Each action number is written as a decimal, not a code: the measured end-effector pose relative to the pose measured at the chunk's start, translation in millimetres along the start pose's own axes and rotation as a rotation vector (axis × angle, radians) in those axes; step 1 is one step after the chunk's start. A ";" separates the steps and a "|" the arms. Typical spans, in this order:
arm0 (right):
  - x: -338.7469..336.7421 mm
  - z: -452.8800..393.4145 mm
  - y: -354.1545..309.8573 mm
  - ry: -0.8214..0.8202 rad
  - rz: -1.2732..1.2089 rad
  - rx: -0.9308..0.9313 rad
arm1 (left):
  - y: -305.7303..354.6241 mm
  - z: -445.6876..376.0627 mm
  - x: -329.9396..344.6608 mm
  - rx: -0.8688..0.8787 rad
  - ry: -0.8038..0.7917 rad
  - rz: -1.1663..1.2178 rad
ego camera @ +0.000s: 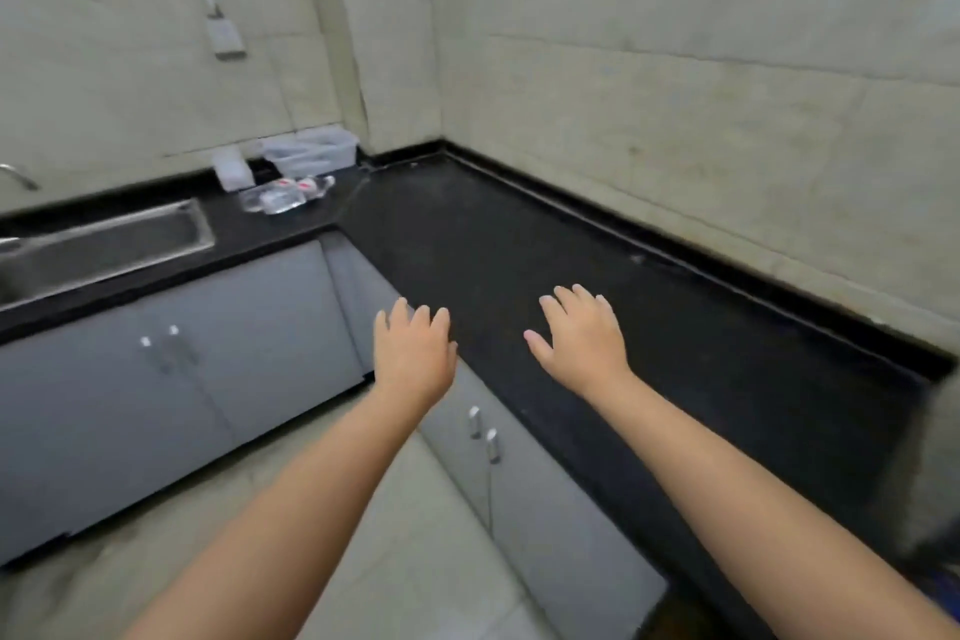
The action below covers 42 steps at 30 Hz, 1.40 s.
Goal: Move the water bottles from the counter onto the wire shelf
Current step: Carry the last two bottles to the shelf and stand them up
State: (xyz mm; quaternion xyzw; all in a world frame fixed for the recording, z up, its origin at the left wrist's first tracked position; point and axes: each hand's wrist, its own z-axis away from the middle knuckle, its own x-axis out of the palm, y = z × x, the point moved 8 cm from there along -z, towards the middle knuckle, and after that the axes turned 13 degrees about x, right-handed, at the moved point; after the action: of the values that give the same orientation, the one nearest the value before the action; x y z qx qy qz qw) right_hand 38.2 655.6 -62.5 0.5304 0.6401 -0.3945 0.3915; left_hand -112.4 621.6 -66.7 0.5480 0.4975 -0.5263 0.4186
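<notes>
Head view, L-shaped black surface (519, 244) in a tiled corner.

Far left: steel sink (104, 244) set into the surface, cut off by the frame edge; basin contents not readable. A faucet (18, 176) tip shows just behind it, mostly out of frame.

Left-centre, at the back wall: small white container (234, 167), contents not discernible. Beside it to the right, a clear plastic bin (311, 152) against the wall; something pale inside, too blurred to identify.

Just in front of those two: water bottles (288, 195), clear with red-and-white labels, lying on their sides on the surface close together. Count uncertain, at least two; outlines merge in the blur. They are well apart from both hands.

Below the surface: grey cabinet doors (171, 379) with small metal handles.

Wall above: white outlet box (226, 35) with a conduit running upward.

Left hand (415, 353): palm down, fingers extended and slightly spread, empty, over the front edge of the surface near the inner corner. Contact with the surface cannot be determined.

Right hand (579, 335): palm down, fingers spread, thumb out to the left, empty, over the bare surface. Both forearms bare, extended forward.

Wire shelf not in frame.
</notes>
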 end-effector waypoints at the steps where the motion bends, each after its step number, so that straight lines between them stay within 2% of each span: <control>1: 13.4 0.3 -30.6 -0.019 -0.036 -0.011 | -29.5 11.3 9.5 -0.036 -0.029 0.007; 5: 56.5 2.2 -137.4 -0.060 -0.136 -0.079 | -122.7 47.2 41.5 -0.127 -0.116 0.022; 10: 104.3 -17.4 -239.8 -0.105 -0.154 -0.198 | -212.6 57.9 73.6 -0.222 -0.139 0.098; 15: 155.4 -68.2 -324.5 -0.095 -0.166 -0.284 | -301.1 22.8 104.9 -0.283 -0.184 0.129; 19: 206.5 -139.5 -379.0 -0.163 -0.197 -0.300 | -378.2 -32.1 118.6 -0.301 -0.208 0.113; 23: 244.9 -231.5 -424.8 -0.269 -0.269 -0.246 | -469.8 -96.5 115.2 -0.334 -0.221 0.090; 28: 278.8 -322.5 -471.4 -0.296 -0.205 -0.213 | -554.1 -157.7 124.0 -0.361 -0.217 0.081; 32: 328.4 -378.1 -502.3 -0.402 -0.155 -0.222 | -613.8 -201.5 152.7 -0.379 -0.257 0.115; 35: 355.6 -428.3 -521.0 -0.383 -0.056 -0.173 | -664.1 -247.8 166.8 -0.343 -0.245 0.111; 38: 377.3 -482.1 -535.4 -0.357 -0.033 -0.087 | -715.9 -307.6 171.6 -0.283 -0.191 0.116; 42: 398.2 -555.3 -541.3 -0.393 -0.063 0.142 | -768.0 -397.4 179.8 -0.175 -0.166 0.128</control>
State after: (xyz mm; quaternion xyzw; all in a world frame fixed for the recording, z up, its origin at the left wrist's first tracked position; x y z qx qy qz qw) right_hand -594.6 1245.8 -167.9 0.4493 0.5384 -0.5464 0.4580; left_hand -814.5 1149.6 -157.5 0.4946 0.4691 -0.4966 0.5373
